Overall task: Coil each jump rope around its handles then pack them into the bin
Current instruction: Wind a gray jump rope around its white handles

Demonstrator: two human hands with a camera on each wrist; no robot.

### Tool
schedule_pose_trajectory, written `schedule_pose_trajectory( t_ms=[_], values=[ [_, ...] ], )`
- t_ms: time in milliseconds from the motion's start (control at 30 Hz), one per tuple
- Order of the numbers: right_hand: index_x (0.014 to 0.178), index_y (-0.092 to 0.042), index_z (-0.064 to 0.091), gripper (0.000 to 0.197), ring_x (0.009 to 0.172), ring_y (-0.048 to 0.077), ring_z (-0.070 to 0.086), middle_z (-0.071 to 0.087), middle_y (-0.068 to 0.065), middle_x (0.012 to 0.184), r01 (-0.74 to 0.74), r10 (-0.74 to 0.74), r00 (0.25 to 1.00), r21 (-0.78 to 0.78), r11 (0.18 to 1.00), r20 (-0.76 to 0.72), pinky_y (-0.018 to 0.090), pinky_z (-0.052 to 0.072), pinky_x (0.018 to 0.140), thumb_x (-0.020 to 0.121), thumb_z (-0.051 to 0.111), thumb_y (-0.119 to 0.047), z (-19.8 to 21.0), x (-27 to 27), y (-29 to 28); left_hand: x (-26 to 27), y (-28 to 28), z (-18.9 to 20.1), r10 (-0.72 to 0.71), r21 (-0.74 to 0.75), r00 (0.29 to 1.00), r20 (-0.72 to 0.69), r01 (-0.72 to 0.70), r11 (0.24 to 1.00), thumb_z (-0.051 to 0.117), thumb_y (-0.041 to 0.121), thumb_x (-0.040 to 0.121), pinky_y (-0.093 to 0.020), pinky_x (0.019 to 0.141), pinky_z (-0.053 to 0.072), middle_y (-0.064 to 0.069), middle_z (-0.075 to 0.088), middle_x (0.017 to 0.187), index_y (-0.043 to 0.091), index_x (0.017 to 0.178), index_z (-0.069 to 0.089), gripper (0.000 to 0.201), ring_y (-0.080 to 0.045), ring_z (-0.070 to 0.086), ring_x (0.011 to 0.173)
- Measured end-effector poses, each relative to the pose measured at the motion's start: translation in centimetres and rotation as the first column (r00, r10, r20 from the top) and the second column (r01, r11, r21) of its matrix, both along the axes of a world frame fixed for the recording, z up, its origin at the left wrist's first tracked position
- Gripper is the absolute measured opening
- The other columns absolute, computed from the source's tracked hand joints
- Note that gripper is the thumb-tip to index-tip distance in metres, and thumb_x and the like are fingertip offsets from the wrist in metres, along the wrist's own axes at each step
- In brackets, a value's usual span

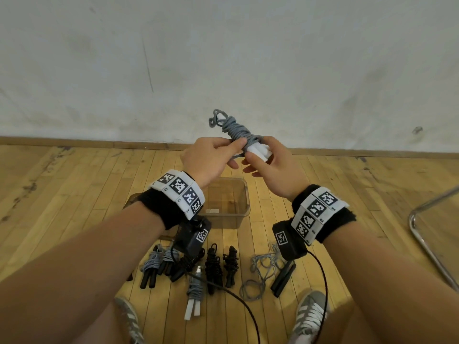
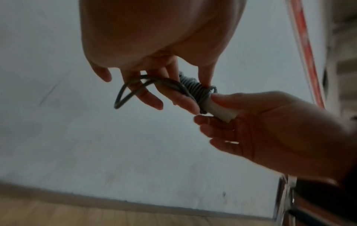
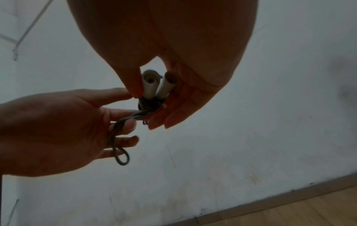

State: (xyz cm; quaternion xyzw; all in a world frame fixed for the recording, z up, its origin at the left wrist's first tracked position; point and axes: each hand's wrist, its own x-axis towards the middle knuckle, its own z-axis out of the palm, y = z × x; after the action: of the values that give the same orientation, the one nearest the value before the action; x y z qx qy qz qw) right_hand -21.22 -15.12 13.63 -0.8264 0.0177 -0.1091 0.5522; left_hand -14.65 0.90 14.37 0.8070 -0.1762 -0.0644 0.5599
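Observation:
I hold a jump rope (image 1: 236, 131) up in front of the wall, its grey cord wound tightly round two white handles (image 1: 258, 150). My right hand (image 1: 268, 160) pinches the bare ends of the handles (image 3: 150, 82) between thumb and fingers. My left hand (image 1: 216, 155) grips the cord at the coil (image 2: 195, 88), and a short loose loop (image 2: 123, 97) hangs over its fingers. Below the hands, a translucent brown bin (image 1: 242, 207) stands on the wooden floor with something small and white inside.
Several coiled ropes with black handles (image 1: 213, 266) lie on the floor near my feet, plus one grey coil with white handles (image 1: 195, 294). A loose grey rope (image 1: 263, 269) with black handles lies to their right. A chrome chair leg (image 1: 427, 244) stands at far right.

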Motion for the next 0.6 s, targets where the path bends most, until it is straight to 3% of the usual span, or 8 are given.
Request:
schedule_pose_trajectory(
  t_ms=[67, 167, 300, 467, 600],
  values=[
    [0.136, -0.015, 0.049, 0.042, 0.081, 0.015, 0.075, 0.072, 0.001, 0.106, 0.037, -0.035, 0.999, -0.054, 0.998, 0.029, 0.036, 0.061, 0.075, 0.098, 0.065, -0.025, -0.3, 0.1, -0.3, 0.1, 0.1, -0.1, 0.014, 0.011, 1.000, 0.022, -0.014, 1.000, 0.063, 0.057, 0.094, -0.032, 0.071, 0.050, 0.005, 0.073, 0.063, 0.033, 0.094, 0.080, 0.030, -0.002, 0.059, 0.056],
    [0.137, -0.019, 0.046, 0.045, 0.078, 0.011, 0.075, 0.070, -0.004, 0.110, 0.066, -0.059, 0.997, -0.129, 0.989, 0.058, 0.041, 0.063, 0.076, 0.096, 0.067, -0.022, -0.7, 0.1, -0.3, 0.2, 0.2, -0.3, 0.023, -0.058, 1.000, -0.016, -0.024, 0.998, 0.072, 0.044, 0.092, -0.034, 0.068, 0.055, 0.000, 0.074, 0.064, 0.030, 0.088, 0.079, 0.016, -0.014, 0.066, 0.062],
    [0.135, -0.024, 0.042, 0.050, 0.071, 0.011, 0.075, 0.072, -0.003, 0.104, 0.078, -0.060, 0.992, -0.174, 0.982, 0.110, 0.039, 0.063, 0.069, 0.094, 0.067, -0.013, -0.6, 0.1, -0.4, -0.2, -0.2, -0.3, 0.032, -0.205, 0.991, -0.129, -0.058, 0.977, 0.076, 0.034, 0.090, -0.022, 0.057, 0.046, -0.006, 0.075, 0.070, 0.019, 0.091, 0.081, 0.016, -0.006, 0.056, 0.051],
    [0.130, -0.028, 0.036, 0.057, 0.072, 0.022, 0.075, 0.071, 0.009, 0.100, -0.044, 0.049, 0.997, -0.074, 0.996, 0.063, 0.031, 0.062, 0.064, 0.091, 0.070, -0.004, 0.2, -0.4, -0.1, 0.0, -0.2, -0.4, 0.073, -0.270, 0.981, -0.182, -0.121, 0.955, 0.077, 0.044, 0.088, -0.022, 0.057, 0.046, -0.002, 0.068, 0.061, 0.011, 0.088, 0.078, 0.033, -0.010, 0.053, 0.053],
    [0.135, -0.026, 0.035, 0.045, 0.074, 0.036, 0.073, 0.075, 0.017, 0.098, -0.052, 0.075, 0.993, 0.244, 0.969, -0.087, 0.044, 0.063, 0.072, 0.100, 0.061, -0.016, 0.7, -0.5, 0.2, 0.1, 0.1, -0.3, 0.002, -0.303, 0.983, -0.185, -0.060, 0.951, 0.077, 0.033, 0.090, -0.022, 0.059, 0.047, 0.001, 0.067, 0.062, 0.010, 0.094, 0.076, 0.024, -0.010, 0.053, 0.054]
  ],
)
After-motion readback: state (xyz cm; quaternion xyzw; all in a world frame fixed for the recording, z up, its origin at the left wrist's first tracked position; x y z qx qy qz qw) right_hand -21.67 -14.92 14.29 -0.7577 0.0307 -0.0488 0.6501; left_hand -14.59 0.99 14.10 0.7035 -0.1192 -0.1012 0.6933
